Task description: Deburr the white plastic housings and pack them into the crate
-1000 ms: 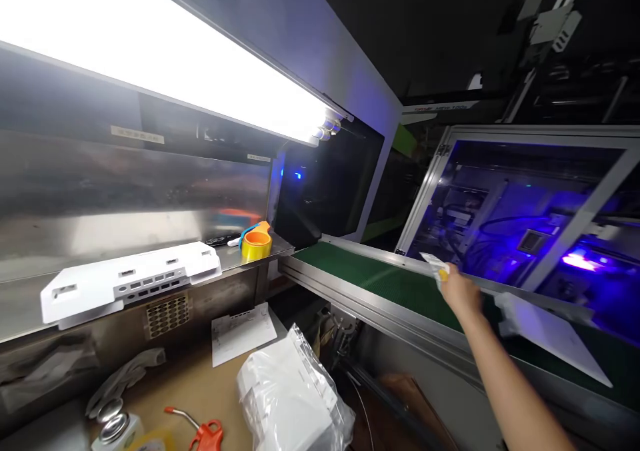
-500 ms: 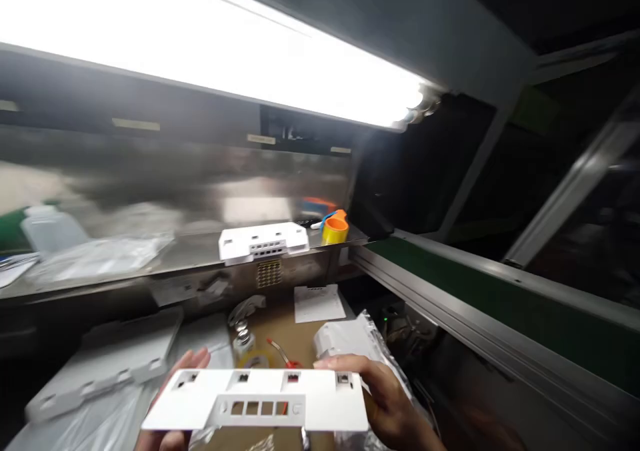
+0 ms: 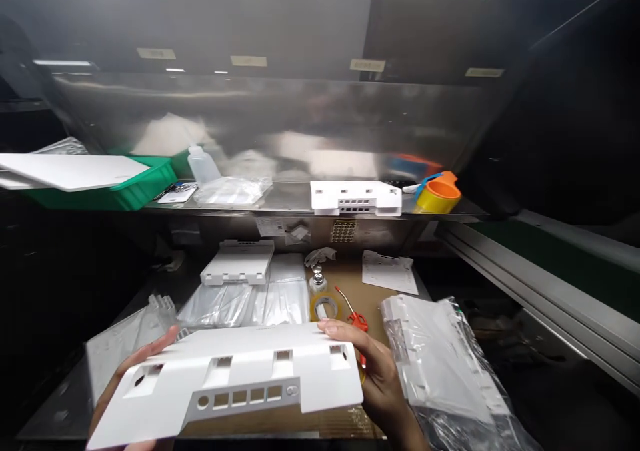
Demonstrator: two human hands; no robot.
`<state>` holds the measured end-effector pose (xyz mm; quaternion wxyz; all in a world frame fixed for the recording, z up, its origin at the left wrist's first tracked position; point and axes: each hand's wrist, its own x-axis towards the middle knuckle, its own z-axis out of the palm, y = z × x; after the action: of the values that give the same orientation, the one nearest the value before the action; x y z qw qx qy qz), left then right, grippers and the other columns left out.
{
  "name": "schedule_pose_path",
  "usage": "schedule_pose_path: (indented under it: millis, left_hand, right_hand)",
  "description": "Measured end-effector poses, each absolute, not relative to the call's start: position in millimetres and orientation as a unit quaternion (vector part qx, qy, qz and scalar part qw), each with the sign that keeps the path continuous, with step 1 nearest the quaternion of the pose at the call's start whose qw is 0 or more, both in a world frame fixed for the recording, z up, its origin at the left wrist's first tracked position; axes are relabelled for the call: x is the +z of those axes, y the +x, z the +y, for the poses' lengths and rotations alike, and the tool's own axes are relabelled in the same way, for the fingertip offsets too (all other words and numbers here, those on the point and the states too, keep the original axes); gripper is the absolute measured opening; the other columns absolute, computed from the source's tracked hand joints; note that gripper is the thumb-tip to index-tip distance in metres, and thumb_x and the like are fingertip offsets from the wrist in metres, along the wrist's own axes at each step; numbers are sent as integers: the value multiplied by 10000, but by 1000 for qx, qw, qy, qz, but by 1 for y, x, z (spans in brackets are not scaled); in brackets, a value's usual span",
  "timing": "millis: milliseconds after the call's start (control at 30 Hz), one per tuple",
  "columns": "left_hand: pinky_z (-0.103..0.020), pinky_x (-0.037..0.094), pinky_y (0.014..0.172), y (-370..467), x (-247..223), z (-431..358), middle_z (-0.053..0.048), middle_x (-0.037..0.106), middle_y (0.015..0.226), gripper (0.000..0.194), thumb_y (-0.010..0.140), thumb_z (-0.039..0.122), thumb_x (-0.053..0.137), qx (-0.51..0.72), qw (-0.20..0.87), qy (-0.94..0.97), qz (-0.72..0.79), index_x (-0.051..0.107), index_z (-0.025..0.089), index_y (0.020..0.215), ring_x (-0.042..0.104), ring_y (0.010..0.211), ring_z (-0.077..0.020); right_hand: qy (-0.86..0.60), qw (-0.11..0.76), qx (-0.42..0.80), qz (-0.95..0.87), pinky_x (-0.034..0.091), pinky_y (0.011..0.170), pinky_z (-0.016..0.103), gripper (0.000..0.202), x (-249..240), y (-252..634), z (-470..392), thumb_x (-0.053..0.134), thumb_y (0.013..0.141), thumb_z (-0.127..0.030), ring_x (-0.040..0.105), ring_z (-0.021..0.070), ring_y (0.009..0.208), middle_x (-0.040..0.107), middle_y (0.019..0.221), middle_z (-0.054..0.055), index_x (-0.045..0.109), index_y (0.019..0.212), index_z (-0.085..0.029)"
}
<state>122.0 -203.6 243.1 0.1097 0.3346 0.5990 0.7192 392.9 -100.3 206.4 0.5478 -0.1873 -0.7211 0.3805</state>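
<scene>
Behind the desk [image 3: 346,272] runs a steel shelf [image 3: 291,196], a green bin [image 3: 147,188] at its left. Nearer, the left hand [image 3: 114,379] has its fingers on one end of a white cover [image 3: 254,361], whose long axis spans crosswise between both hands. The right hand [image 3: 379,371] holds the other end, equally close. Right of it lie bagged parts [image 3: 433,361].

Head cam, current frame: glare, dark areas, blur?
Head view: hazy reflections on the metal back panel; head view: shiny streaks on the bagged part at right; head view: side edges near black, green belt dim; head view: held white part bright, cutouts readable; head view: back panel labels too soft to read.
</scene>
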Motion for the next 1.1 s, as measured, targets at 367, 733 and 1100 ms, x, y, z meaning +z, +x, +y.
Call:
schedule_pose_path:
  millis: [367,733,1100]
  left_hand:
    - [-567,299,1237,113,240,-237,-81,589,1470,803,562,740,821,709,192,304,607,669,309,1222,428,1426,-422]
    - [-549,329,1226,143,250,-232,-75,600,1474,782,584,728,829,727,124,315,598,663,330,1236,413,1463,-404]
    - [-523,292,1240,148,245,-224,-52,604,1493,823,492,764,834,765,150,310,545,722,349,1194,382,1484,-411]
  right_hand:
    - [-209,527,420,-709,589,1016,356,346,179,370,-89,589,979,-207,706,232,1195,752,1273,43,673,1289,-334]
    - [-168,549,402,-713,592,1014,466,290,177,375,-78,608,979,-264,698,295,1210,750,1271,104,683,1256,-304]
    - [-158,549,396,-718,551,1053,543,324,151,389,-72,585,988,-277,654,343,1269,703,1349,131,640,1307,-294]
